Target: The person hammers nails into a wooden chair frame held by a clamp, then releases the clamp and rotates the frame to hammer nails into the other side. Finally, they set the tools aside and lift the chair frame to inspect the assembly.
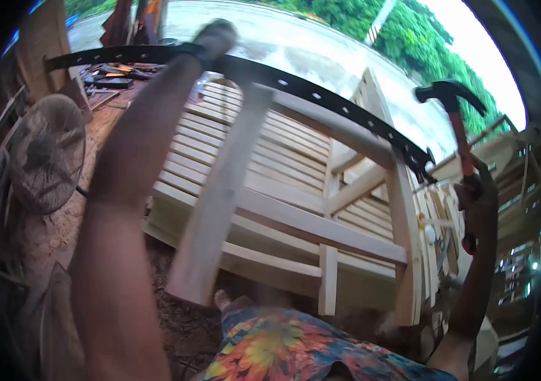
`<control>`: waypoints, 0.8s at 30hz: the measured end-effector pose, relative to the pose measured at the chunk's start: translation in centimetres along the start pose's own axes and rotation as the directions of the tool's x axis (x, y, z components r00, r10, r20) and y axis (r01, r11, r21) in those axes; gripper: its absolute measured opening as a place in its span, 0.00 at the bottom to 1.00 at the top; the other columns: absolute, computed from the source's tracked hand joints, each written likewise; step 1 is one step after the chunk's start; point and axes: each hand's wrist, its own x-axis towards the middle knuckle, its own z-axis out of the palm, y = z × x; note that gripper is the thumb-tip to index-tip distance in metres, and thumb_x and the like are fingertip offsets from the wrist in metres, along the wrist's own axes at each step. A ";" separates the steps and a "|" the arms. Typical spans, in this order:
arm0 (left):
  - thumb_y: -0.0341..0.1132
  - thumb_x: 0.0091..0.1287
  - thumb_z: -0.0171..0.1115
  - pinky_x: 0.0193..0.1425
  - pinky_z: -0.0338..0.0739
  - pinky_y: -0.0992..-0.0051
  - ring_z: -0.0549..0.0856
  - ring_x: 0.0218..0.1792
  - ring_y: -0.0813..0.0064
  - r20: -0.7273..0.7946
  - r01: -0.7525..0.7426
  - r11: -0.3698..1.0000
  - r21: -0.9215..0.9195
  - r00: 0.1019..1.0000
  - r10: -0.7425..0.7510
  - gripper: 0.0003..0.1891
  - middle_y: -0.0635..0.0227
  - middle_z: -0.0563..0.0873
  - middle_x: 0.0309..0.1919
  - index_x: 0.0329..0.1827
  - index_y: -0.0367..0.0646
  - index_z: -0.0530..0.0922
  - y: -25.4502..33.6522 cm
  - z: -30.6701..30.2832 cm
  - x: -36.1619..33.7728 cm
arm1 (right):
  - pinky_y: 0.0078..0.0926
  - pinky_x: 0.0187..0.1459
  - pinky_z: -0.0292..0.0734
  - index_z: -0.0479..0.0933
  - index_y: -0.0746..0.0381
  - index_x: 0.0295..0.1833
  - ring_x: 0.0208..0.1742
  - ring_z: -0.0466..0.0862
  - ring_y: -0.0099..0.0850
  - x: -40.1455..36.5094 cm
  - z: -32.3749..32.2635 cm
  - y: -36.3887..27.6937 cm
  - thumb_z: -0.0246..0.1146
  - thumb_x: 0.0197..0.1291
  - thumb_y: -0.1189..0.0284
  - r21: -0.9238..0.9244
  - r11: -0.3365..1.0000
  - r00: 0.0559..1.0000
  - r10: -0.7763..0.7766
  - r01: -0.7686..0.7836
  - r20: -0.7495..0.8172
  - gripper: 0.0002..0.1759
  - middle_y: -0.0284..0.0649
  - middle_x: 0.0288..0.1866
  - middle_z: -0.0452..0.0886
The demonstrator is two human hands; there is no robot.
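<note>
My right hand [478, 190], at the right, is closed round the handle of a claw hammer [456, 117] with a black head and a red-orange handle. The hammer stands raised, head up. My left hand [216, 39], blurred, is at the top beyond a long black bar with holes [317, 96]; I cannot make out its fingers or whether it grips anything. This bar, which looks like a bar clamp, crosses the top of a pale wooden frame [321, 225] with legs and cross rails. My left forearm passes in front of the bar.
Slatted wooden pieces [283, 155] lie behind and under the frame. A round fan [48, 152] stands at the left, near scrap wood [111, 75] on the dirt ground. More wooden parts [435, 235] are stacked at the right. A paved road [257, 28] runs beyond.
</note>
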 end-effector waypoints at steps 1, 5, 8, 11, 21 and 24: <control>0.37 0.68 0.54 0.50 0.79 0.66 0.84 0.42 0.63 0.016 0.045 0.976 -0.212 0.999 -0.042 0.14 0.60 0.85 0.39 0.47 0.37 0.82 -0.7 -0.3 -0.6 | 0.14 0.28 0.66 0.70 0.60 0.68 0.25 0.68 0.12 -1.3 -2.4 2.7 0.61 0.57 0.82 0.013 1.000 0.999 0.025 -0.026 0.034 0.31 0.22 0.25 0.68; 0.33 0.71 0.50 0.55 0.76 0.71 0.83 0.47 0.69 0.047 -0.057 0.786 -0.616 0.993 0.108 0.14 0.63 0.85 0.46 0.54 0.35 0.78 -3.7 0.7 0.3 | 0.16 0.25 0.61 0.75 0.62 0.61 0.24 0.66 0.14 -7.3 -6.4 9.0 0.63 0.55 0.78 -0.003 0.931 0.928 0.364 -0.364 0.076 0.24 0.23 0.26 0.67; 0.30 0.74 0.48 0.59 0.74 0.75 0.82 0.50 0.73 0.031 -0.120 0.562 -0.819 0.967 0.252 0.15 0.65 0.84 0.52 0.59 0.34 0.75 -4.0 1.5 2.7 | 0.17 0.29 0.64 0.78 0.63 0.54 0.27 0.66 0.16 -11.2 -3.5 20.5 0.66 0.60 0.75 -0.136 0.957 0.942 0.279 -0.257 0.188 0.16 0.24 0.28 0.68; 0.32 0.76 0.47 0.59 0.74 0.74 0.83 0.49 0.72 0.065 -0.202 0.741 -0.641 0.947 0.315 0.16 0.64 0.85 0.52 0.58 0.35 0.76 3.5 -3.2 2.9 | 0.27 0.45 0.79 0.78 0.64 0.57 0.42 0.84 0.29 -15.0 3.7 29.6 0.69 0.56 0.71 -0.322 0.821 0.791 0.555 -0.472 0.257 0.23 0.44 0.41 0.86; 0.53 0.65 0.66 0.44 0.78 0.69 0.83 0.35 0.69 0.107 -0.170 0.879 -0.446 0.965 0.241 0.24 0.59 0.82 0.36 0.50 0.39 0.82 34.5 -16.7 -3.5 | 0.34 0.46 0.78 0.82 0.62 0.49 0.42 0.84 0.46 -16.6 14.7 43.7 0.66 0.59 0.65 -0.325 0.927 0.944 0.262 -0.188 0.202 0.16 0.48 0.46 0.85; 0.61 0.58 0.69 0.44 0.79 0.65 0.85 0.37 0.63 -0.016 -0.289 0.898 -0.333 0.954 0.301 0.30 0.58 0.83 0.38 0.46 0.41 0.84 38.4 -17.6 -3.0 | 0.37 0.52 0.77 0.78 0.67 0.54 0.50 0.83 0.44 -8.6 12.6 43.9 0.56 0.69 0.59 0.387 0.757 0.846 0.423 -0.527 0.325 0.22 0.51 0.52 0.83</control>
